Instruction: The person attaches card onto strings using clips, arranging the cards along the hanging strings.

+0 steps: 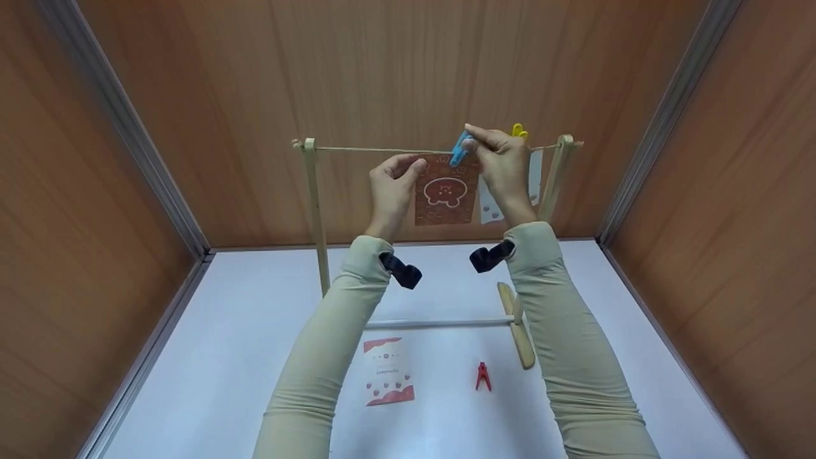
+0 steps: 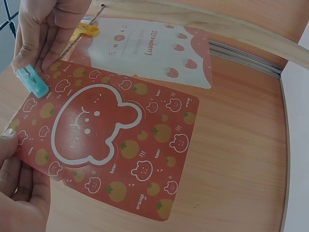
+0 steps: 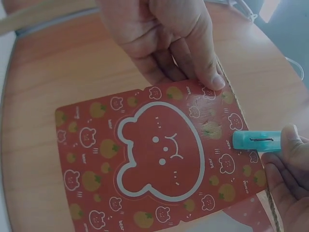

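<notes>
Red bear-print card (image 1: pixel 445 207) is held with its top edge at the rope (image 1: pixel 370 150), between two wooden posts (image 1: pixel 315 210), the bear's ears pointing down in the head view. Your left hand (image 1: pixel 390 194) pinches the card near its upper left corner, thumb on the printed face. Your right hand (image 1: pixel 507 167) grips a blue clothespin (image 1: pixel 458 153) between thumb and fingers, its tip over the card's top edge. Just to the right, a white strawberry card (image 1: pixel 490 207) hangs under a yellow clothespin (image 1: pixel 519 131) at the rope, partly hidden behind your right hand. Below, on the white tabletop (image 1: pixel 242 319), a pink-and-white card (image 1: pixel 387 373) lies left of a red clothespin (image 1: pixel 482 377).
</notes>
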`<state>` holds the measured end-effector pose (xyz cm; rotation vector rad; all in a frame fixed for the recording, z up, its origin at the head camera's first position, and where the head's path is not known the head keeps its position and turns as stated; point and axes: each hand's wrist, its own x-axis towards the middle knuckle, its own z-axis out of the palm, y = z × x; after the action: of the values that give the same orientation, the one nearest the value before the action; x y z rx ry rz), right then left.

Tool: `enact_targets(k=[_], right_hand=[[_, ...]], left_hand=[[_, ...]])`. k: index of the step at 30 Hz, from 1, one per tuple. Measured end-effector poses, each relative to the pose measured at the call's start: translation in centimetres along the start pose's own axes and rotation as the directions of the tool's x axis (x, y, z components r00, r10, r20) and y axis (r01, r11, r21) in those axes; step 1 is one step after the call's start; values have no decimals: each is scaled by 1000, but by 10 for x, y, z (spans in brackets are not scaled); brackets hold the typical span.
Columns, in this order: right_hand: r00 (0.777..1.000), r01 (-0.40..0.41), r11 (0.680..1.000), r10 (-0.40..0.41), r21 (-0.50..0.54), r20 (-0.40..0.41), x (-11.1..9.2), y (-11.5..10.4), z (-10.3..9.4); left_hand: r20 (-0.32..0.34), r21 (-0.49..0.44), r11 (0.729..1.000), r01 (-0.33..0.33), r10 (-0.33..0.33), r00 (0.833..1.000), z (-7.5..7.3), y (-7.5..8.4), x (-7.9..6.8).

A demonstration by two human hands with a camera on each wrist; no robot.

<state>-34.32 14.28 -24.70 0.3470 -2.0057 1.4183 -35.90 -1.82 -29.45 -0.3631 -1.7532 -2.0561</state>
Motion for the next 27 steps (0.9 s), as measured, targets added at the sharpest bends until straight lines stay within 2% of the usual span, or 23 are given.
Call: enact_targets(k=[5, 13, 20, 27], right_hand=[[999, 6, 999, -4, -49, 40, -1, -1, 0], [996, 31, 997, -24, -73, 90, -1, 0, 2], [990, 30, 991, -11, -128, 144, -3, 0, 1], [983, -21, 995, 38, -99, 180, -3, -1, 0]], left_hand=[[7, -10, 1000, -5, 5, 1000, 0, -1, -1], [1, -51, 998, 26, -26, 1000, 0, -1, -4], [-4, -55, 998, 12, -12, 1000, -1, -3, -5], [9, -76, 997, 9, -9, 1000, -2, -3, -6]])
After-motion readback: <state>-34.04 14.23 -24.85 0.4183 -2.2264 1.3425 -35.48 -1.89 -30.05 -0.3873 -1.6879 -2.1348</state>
